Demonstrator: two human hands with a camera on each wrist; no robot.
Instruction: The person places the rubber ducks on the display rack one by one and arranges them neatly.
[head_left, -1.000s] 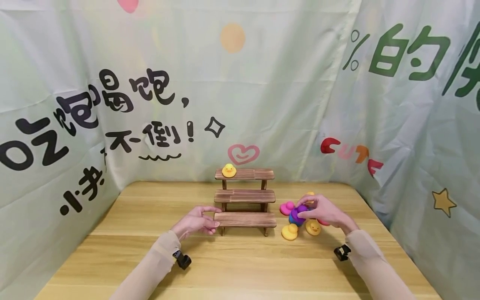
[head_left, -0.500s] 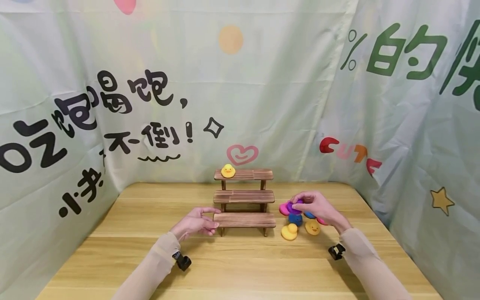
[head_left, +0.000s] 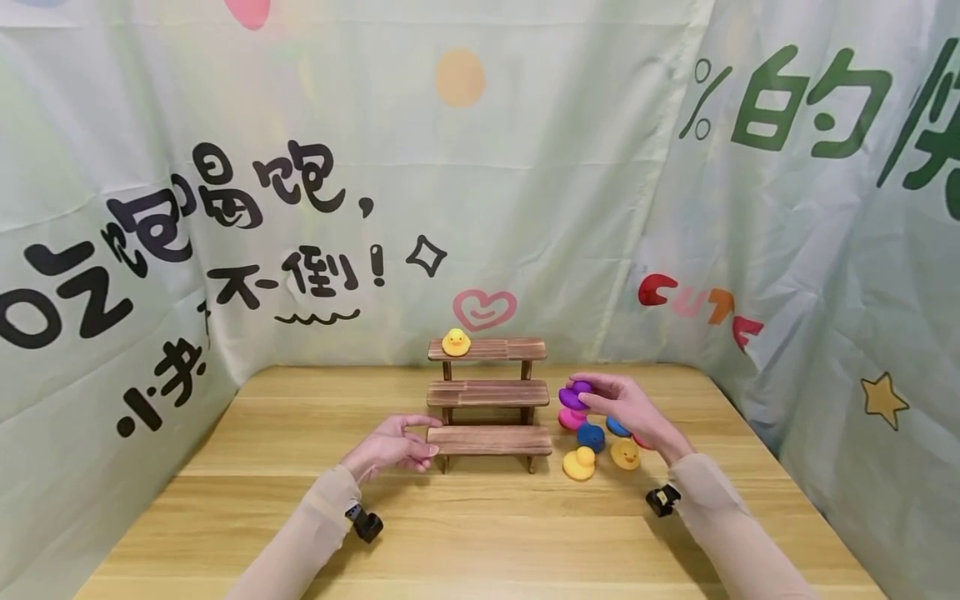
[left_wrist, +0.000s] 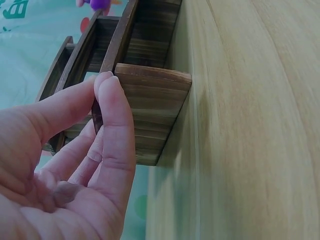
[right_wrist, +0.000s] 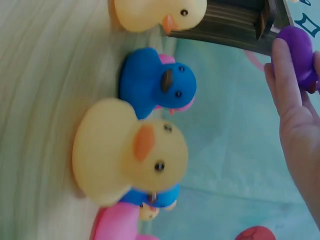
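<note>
A three-tier brown wooden display stand (head_left: 487, 439) stands mid-table in the head view, with a yellow rubber duck (head_left: 456, 342) at the left of its top tier. My left hand (head_left: 393, 443) pinches the left end of the lowest tier between thumb and finger; the left wrist view shows the fingertips at the shelf board's (left_wrist: 152, 80) corner. To the right of the stand, my right hand (head_left: 630, 410) holds a purple rubber duck (head_left: 575, 394) by thumb and fingers, raised above the other ducks. In the right wrist view the purple duck (right_wrist: 299, 55) is partly cut off by the frame.
Several ducks sit on the table right of the stand: a pink duck (head_left: 572, 418), a blue duck (head_left: 591, 437), a yellow duck (head_left: 579, 463) and others, some partly behind my right hand. Printed cloth (head_left: 555, 208) hangs behind the wooden table (head_left: 480, 542).
My right hand has lifted the purple duck off the group and carried it up and left towards the stand, uncovering the blue duck. My left hand stays at the lowest tier.
</note>
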